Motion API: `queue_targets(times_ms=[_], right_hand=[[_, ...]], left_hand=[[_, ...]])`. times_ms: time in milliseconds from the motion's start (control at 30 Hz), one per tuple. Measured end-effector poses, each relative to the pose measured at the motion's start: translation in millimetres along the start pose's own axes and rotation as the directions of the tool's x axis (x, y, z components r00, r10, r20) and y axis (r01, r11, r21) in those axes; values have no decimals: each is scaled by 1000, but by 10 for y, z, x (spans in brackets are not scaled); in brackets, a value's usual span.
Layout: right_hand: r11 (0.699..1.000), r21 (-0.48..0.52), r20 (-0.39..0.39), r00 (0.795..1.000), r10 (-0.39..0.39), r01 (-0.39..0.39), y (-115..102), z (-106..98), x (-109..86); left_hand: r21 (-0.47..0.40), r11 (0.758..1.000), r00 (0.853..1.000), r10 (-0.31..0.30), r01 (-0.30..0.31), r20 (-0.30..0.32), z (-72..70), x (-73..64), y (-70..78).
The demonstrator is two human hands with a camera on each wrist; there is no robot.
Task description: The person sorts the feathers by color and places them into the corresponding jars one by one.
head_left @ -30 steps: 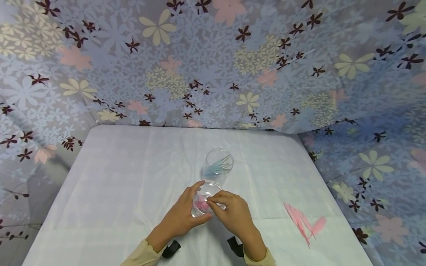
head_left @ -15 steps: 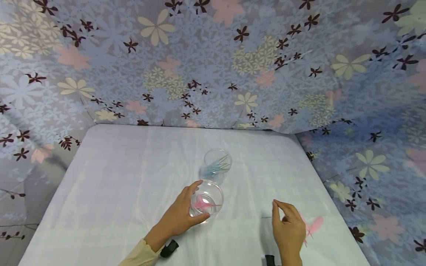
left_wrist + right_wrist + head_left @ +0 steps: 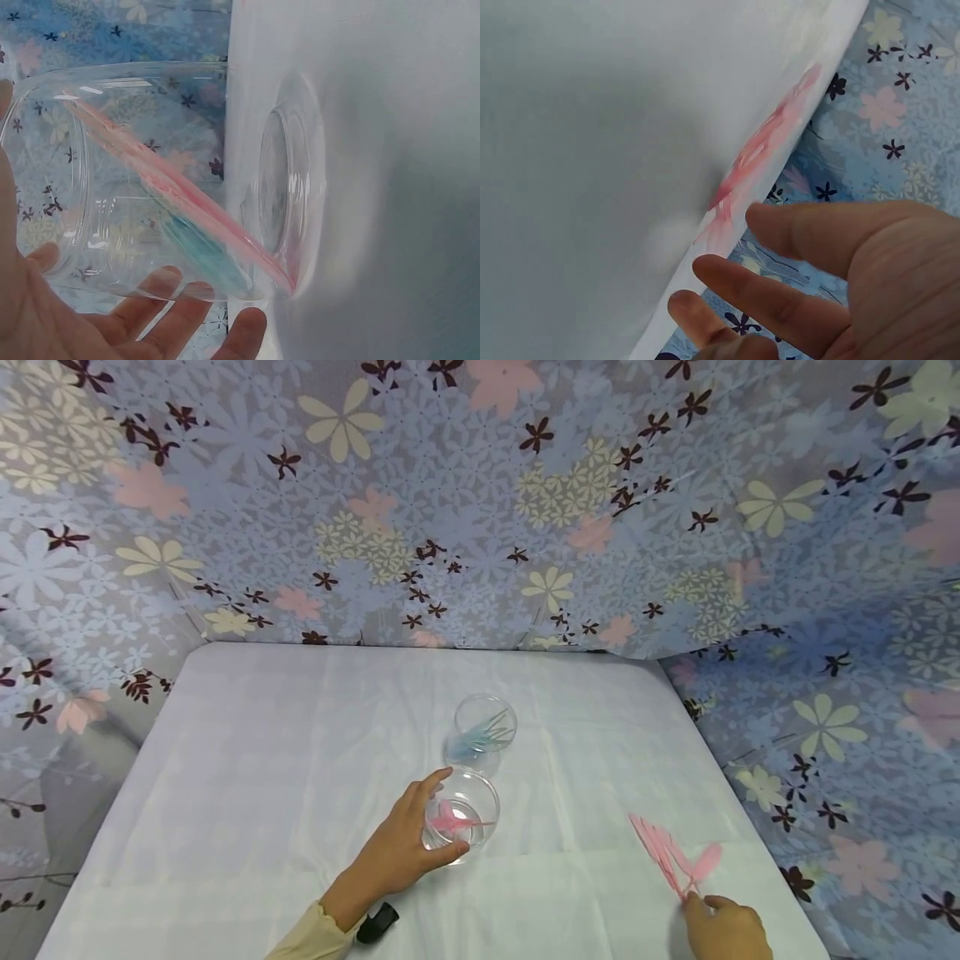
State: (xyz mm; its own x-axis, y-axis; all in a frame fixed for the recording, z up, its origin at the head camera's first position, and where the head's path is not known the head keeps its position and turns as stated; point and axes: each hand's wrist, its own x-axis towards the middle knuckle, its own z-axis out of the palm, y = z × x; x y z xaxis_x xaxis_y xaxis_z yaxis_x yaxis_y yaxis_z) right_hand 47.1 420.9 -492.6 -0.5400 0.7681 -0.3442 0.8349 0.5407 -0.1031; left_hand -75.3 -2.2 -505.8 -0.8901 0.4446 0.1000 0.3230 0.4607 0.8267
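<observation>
My left hand [image 3: 401,847] curves round a clear jar [image 3: 491,802], thumb at the near side and index finger at the far rim. Inside the jar, pink feathers [image 3: 184,184] lean slantwise with one end at the base. At the lower right of the head view, my right hand [image 3: 726,928] is over the table, fingertips right at the quill ends of several loose pink feathers [image 3: 660,847]. In the right wrist view, thumb and fingers stand apart beside these feathers with nothing between them.
A second clear jar [image 3: 486,697] stands just beyond the first, with blue feathers [image 3: 480,739] in it. A white cloth [image 3: 300,760] covers the table. Flowered fabric [image 3: 480,527] hangs behind and beside it. The table's right edge [image 3: 757,814] runs near the loose feathers.
My right hand has left the jar, its pinch gone, and moved right and toward me to the loose feathers. A pink feather it held now lies in the jar. The left hand stays.
</observation>
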Motion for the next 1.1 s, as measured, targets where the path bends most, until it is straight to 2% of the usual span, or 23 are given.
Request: queue_targets(times_ms=[233, 567, 700, 933, 1100], right_hand=[[999, -27, -3, 1000, 26, -26, -26, 75, 24], [998, -18, -39, 998, -55, 54, -18, 66, -13], [998, -23, -39, 997, -61, 60, -24, 63, -11], [998, 26, -62, 996, -63, 64, -11, 71, 6], [990, 111, -106, 992, -73, 85, -3, 44, -50]], left_hand=[[-5, 1000, 1000, 11, -11, 4, -21, -4, 21], [4, 1000, 1000, 15, -15, 3, -8, -6, -11], [-2, 1000, 1000, 13, -13, 2, -14, -4, 1], [-1, 1000, 1000, 10, -10, -4, -7, 2, 1], [-4, 1000, 1000, -2, 2, 4, -1, 3, -6]])
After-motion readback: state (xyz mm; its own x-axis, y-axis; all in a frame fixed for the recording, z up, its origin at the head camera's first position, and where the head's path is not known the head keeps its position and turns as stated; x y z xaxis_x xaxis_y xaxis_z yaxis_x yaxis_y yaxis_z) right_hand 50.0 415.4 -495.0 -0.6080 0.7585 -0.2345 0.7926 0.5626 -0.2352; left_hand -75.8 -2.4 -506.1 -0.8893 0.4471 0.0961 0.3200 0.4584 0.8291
